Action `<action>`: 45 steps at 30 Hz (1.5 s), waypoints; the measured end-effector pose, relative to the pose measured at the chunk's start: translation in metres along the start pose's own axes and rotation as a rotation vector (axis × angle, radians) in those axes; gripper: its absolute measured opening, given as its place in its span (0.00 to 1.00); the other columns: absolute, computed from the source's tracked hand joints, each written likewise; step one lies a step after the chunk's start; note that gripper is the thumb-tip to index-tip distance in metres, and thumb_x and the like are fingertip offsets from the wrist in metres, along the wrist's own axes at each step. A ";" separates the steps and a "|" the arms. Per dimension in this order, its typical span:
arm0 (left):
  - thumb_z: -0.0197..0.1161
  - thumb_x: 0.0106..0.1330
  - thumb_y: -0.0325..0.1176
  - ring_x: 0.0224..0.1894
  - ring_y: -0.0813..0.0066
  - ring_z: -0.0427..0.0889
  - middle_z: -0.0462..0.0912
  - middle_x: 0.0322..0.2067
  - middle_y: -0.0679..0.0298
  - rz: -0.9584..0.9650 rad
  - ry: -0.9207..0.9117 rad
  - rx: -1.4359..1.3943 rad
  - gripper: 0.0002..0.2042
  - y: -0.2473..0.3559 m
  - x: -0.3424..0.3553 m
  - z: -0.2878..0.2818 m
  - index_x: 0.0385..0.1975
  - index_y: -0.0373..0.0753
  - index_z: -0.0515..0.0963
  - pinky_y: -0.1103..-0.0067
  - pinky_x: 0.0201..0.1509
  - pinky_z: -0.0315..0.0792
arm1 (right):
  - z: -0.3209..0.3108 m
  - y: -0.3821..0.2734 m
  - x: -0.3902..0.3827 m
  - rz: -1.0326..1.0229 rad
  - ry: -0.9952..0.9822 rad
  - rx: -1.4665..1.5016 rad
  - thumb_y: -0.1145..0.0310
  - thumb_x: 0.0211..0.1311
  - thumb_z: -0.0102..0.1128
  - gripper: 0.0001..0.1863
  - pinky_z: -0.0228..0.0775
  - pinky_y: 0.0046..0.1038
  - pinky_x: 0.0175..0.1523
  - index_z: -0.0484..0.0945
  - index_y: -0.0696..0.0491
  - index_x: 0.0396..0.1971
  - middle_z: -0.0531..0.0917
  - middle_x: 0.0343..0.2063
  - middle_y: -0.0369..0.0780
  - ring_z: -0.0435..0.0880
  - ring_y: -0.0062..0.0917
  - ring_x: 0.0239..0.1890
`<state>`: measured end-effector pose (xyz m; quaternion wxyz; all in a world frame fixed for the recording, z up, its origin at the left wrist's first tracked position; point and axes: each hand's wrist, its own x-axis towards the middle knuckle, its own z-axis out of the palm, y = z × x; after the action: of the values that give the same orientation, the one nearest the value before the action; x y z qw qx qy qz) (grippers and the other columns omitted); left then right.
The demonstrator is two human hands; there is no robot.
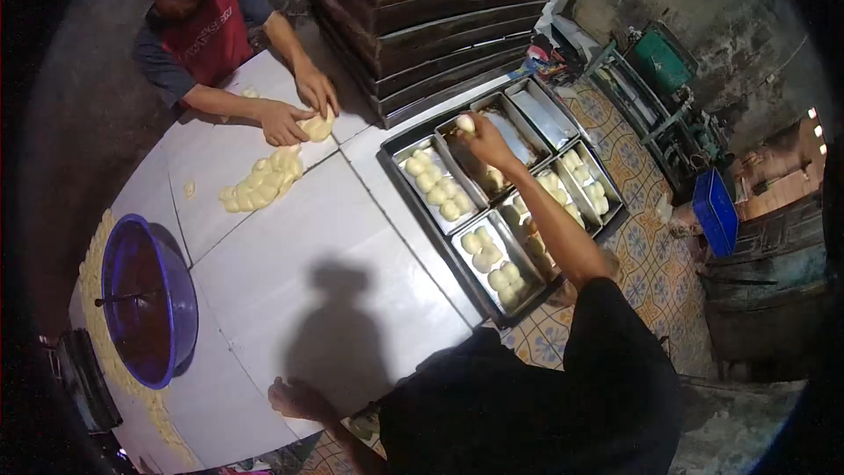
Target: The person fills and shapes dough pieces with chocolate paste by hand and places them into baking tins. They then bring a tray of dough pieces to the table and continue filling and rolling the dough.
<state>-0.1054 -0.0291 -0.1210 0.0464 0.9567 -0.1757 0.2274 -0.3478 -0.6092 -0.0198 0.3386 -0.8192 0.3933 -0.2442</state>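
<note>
- Pinching one pale dough ball point(465, 123): the person's right hand point(489, 142), thumb and fingertips closed on it, held over the far row of tins.
- Grip, as judged: light and at the sides, since soft dough would likely dent or stick under a hard squeeze.
- Part-filled tin point(475, 161), just below that hand: dough at its near end, bare, brown-marked metal beyond. Advisable here: a low release, straight down, smooth side uppermost.
- Dough balls point(425, 183) in the neighbouring tin, to the left: set close in roughly paired rows; a fair pattern for spacing and count.
- Bare bright tin point(543, 113), at the row's far right: no dough seen inside.
- Black tray point(446, 246), around all the tins: raised rim, which wrist and forearm should best clear, along with the balls in the nearer row.
- Left hand point(299, 398), at the table's near edge: nothing seen in its grasp; whether its fingers are apart or together cannot be told. A steadying role would suit it.
- White table point(264, 246): broad surface left of the tray.
- Co-worker, across the table: both hands on a dough lump point(318, 126), a dough pile point(262, 183) just beside.
- Blue-purple basin point(182, 299), far left.
- Stacked dark trays point(466, 31), beyond the tins.
</note>
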 end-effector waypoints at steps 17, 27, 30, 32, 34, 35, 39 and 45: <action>0.54 0.59 0.26 0.47 0.46 0.71 0.72 0.44 0.44 -0.230 0.027 -0.330 0.13 0.013 -0.001 -0.020 0.42 0.27 0.73 0.58 0.48 0.68 | 0.023 0.021 -0.066 -0.052 -0.213 -0.674 0.76 0.40 0.60 0.31 0.59 0.49 0.62 0.72 0.53 0.53 0.74 0.47 0.59 0.61 0.59 0.60; 0.56 0.56 0.27 0.46 0.47 0.72 0.74 0.42 0.46 -0.171 0.036 -0.198 0.13 0.012 0.001 -0.024 0.41 0.30 0.74 0.58 0.47 0.67 | -0.010 0.018 -0.068 -0.204 -0.205 -0.397 0.69 0.52 0.60 0.23 0.64 0.38 0.59 0.75 0.57 0.51 0.81 0.41 0.54 0.74 0.49 0.53; 0.56 0.56 0.28 0.45 0.47 0.72 0.74 0.42 0.47 -0.174 0.092 -0.242 0.14 0.016 0.001 -0.025 0.42 0.30 0.74 0.58 0.46 0.67 | -0.009 0.010 -0.047 -0.271 -0.088 -0.453 0.68 0.53 0.59 0.23 0.67 0.41 0.54 0.75 0.57 0.51 0.81 0.37 0.55 0.78 0.50 0.45; 0.56 0.56 0.28 0.45 0.47 0.72 0.74 0.42 0.47 -0.211 0.036 -0.225 0.14 0.016 0.001 -0.029 0.42 0.30 0.74 0.58 0.46 0.67 | -0.001 -0.017 -0.024 -0.081 -0.194 -0.331 0.70 0.48 0.60 0.20 0.72 0.42 0.48 0.78 0.58 0.45 0.80 0.37 0.56 0.77 0.50 0.44; 0.56 0.55 0.27 0.44 0.47 0.72 0.75 0.41 0.47 -0.187 0.081 -0.239 0.14 0.028 0.009 -0.034 0.41 0.30 0.75 0.58 0.47 0.67 | 0.008 0.027 -0.006 -0.258 -0.202 -0.564 0.70 0.47 0.61 0.22 0.70 0.41 0.53 0.78 0.58 0.45 0.81 0.37 0.55 0.76 0.47 0.49; 0.57 0.55 0.27 0.44 0.47 0.73 0.75 0.41 0.47 -0.333 0.073 -0.379 0.13 0.000 -0.006 -0.029 0.41 0.31 0.75 0.57 0.47 0.67 | 0.028 0.012 -0.007 -0.310 -0.244 -0.541 0.70 0.47 0.61 0.22 0.70 0.41 0.53 0.78 0.58 0.45 0.81 0.37 0.55 0.76 0.47 0.49; 0.58 0.56 0.28 0.46 0.47 0.73 0.74 0.43 0.47 -0.179 0.164 -0.289 0.13 0.005 -0.001 -0.005 0.41 0.32 0.75 0.57 0.48 0.67 | 0.011 0.003 0.001 -0.259 -0.165 -0.578 0.74 0.44 0.61 0.26 0.67 0.40 0.58 0.75 0.57 0.50 0.74 0.49 0.57 0.72 0.49 0.54; 0.58 0.56 0.28 0.50 0.46 0.72 0.74 0.46 0.46 -0.259 0.076 -0.235 0.15 0.008 -0.011 -0.027 0.43 0.32 0.75 0.58 0.52 0.67 | 0.032 0.027 0.004 -0.267 -0.156 -0.642 0.74 0.48 0.59 0.22 0.60 0.43 0.63 0.75 0.59 0.48 0.70 0.53 0.60 0.67 0.53 0.58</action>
<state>-0.1289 -0.0285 -0.1023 0.1937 0.9499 -0.0746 0.2336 -0.3370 -0.6130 -0.0600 0.0582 -0.9441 0.3125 -0.0869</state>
